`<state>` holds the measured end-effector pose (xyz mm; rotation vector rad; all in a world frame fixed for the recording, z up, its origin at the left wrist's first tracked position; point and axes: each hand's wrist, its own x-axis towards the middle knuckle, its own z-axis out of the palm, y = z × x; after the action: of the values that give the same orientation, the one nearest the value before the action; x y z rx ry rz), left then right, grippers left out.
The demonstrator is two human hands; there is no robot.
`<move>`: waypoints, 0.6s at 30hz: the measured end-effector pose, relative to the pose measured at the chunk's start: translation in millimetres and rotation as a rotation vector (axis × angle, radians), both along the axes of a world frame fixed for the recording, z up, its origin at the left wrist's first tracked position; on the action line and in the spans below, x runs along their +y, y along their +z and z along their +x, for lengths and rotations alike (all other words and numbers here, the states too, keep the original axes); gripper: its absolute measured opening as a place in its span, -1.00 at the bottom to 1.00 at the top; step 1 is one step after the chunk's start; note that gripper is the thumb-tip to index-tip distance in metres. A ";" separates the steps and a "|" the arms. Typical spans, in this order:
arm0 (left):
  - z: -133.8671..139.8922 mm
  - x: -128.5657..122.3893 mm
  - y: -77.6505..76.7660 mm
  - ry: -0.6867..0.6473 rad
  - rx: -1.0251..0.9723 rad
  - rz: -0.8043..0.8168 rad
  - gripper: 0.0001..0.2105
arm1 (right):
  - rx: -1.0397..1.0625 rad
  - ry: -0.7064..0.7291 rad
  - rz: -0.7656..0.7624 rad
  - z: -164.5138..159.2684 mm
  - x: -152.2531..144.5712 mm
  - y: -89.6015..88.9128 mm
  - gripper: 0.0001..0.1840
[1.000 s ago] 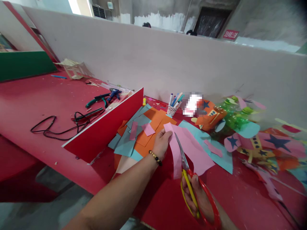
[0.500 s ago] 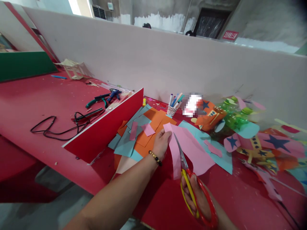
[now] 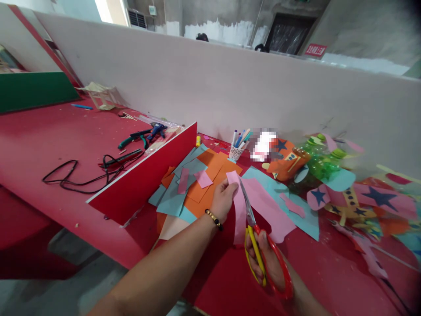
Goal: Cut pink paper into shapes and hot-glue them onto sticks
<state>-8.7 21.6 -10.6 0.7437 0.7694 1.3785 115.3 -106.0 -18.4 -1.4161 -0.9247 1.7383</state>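
Observation:
My left hand [image 3: 224,199], a beaded bracelet at its wrist, pinches the upper left edge of a pink paper strip [image 3: 239,215]. Scissors [image 3: 251,219] with one red and one yellow handle are in my right hand [image 3: 268,259], fingers through the loops. Their blades lie nearly closed between the strip and a larger pink paper piece [image 3: 271,215] on the right. Whether the two pieces still join at the blade tips I cannot tell. Under the larger piece is light blue paper [image 3: 309,226]. Left of my left hand lie overlapping orange sheets [image 3: 213,160] and blue-grey sheets [image 3: 173,199].
A red divider board [image 3: 144,177] stands on the left; pliers [image 3: 134,138] and a black cable [image 3: 62,181] lie beyond it. A cup of pens [image 3: 235,151] is at the back. Decorated plastic bottles [image 3: 315,160] and a pink glue gun [image 3: 362,252] are on the right.
The scissor blades have come closer together, and my right hand has shifted slightly left. The gap between the pink strip and the larger piece now reaches up near the top edge.

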 end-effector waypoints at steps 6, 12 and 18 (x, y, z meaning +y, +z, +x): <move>0.6 1.0 -1.8 0.006 0.002 0.013 -0.90 | -0.018 0.010 0.031 -5.6 -1.5 1.9 -0.39; 0.0 0.6 -2.2 0.007 0.002 0.031 -0.90 | -0.069 -0.038 0.004 -7.8 -3.5 5.0 -0.40; 0.2 -0.7 0.7 0.002 -0.035 -0.005 -0.91 | -0.031 -0.014 0.019 -3.3 -0.2 2.9 -0.41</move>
<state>-8.5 20.9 -9.9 0.7137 0.7461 1.3871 112.0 -106.2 -15.5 -1.4382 -0.9433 1.6970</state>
